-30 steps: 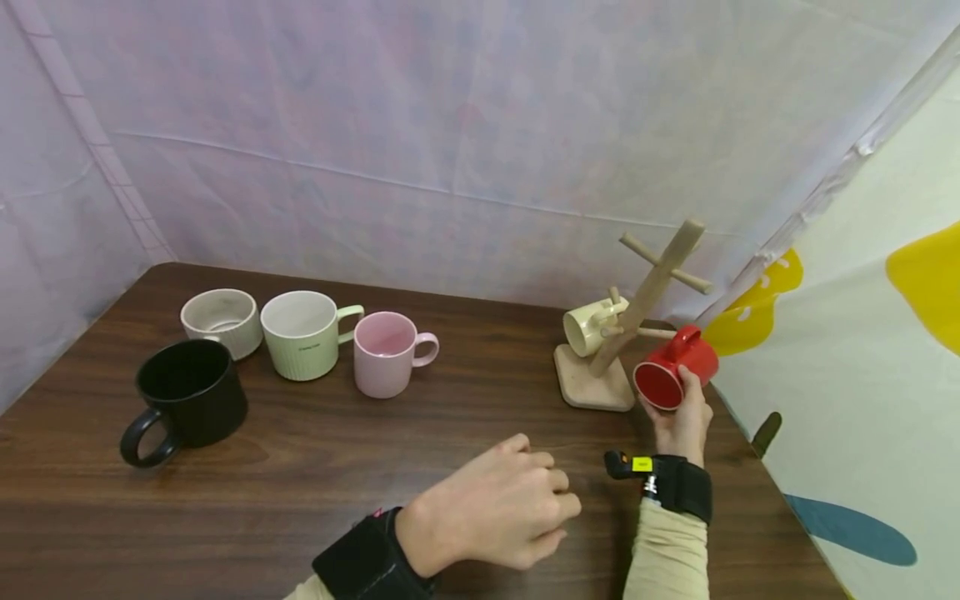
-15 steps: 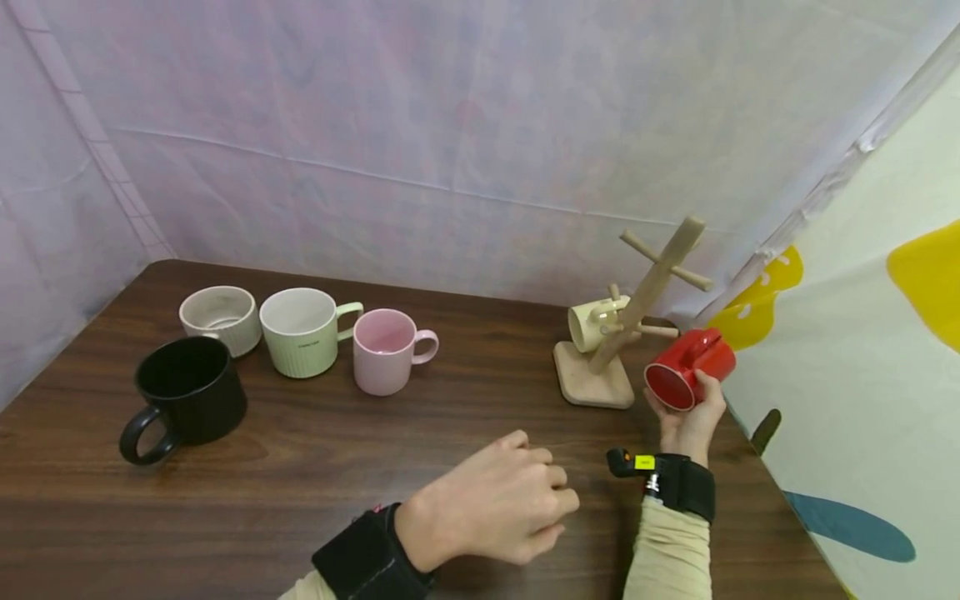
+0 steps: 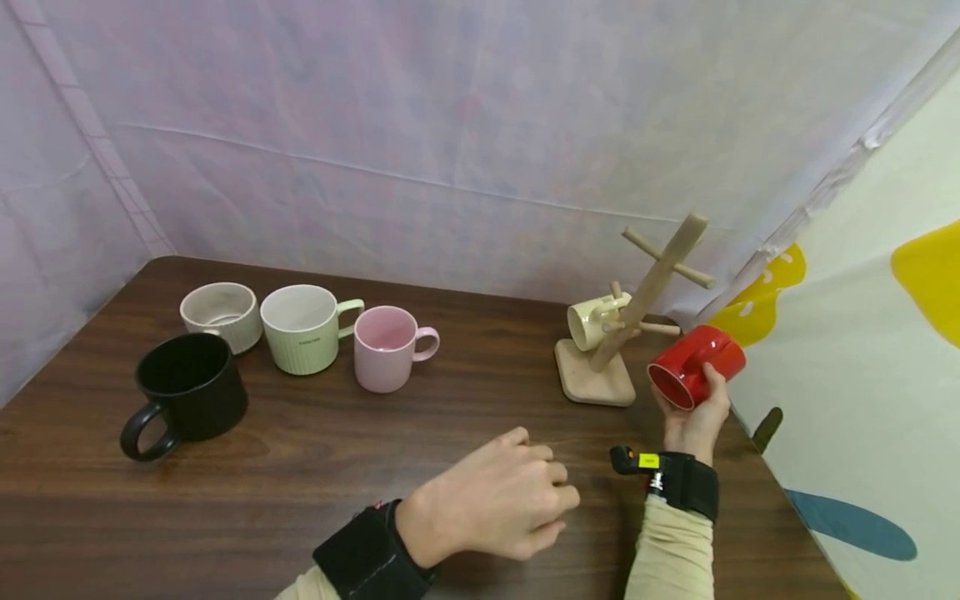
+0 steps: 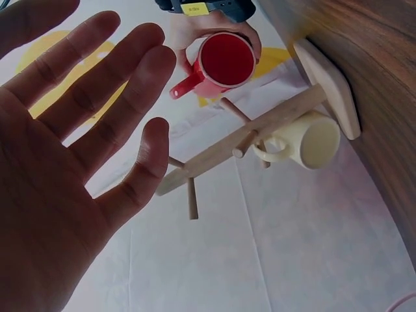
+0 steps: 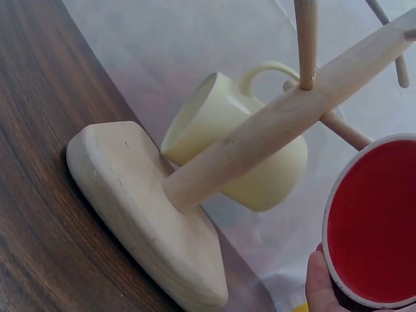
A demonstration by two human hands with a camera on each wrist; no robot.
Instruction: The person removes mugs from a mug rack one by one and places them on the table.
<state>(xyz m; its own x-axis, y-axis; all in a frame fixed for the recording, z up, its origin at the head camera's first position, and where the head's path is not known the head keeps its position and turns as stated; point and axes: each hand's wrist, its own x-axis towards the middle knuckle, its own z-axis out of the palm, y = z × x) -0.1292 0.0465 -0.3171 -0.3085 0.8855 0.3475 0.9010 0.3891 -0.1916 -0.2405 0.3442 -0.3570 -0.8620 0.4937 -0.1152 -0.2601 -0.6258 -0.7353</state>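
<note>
Your right hand [image 3: 693,417] grips the red mug [image 3: 697,365] tipped on its side just right of the wooden mug tree [image 3: 637,312], left hand [image 3: 498,500] idle and empty over the table [image 3: 300,467]; turn the handle toward a free peg and steady the base.

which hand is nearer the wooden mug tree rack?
Right. The right hand holds a red mug just beside the wooden mug tree rack, off its pegs. The left hand hovers above the brown table, nearer the person.
</note>
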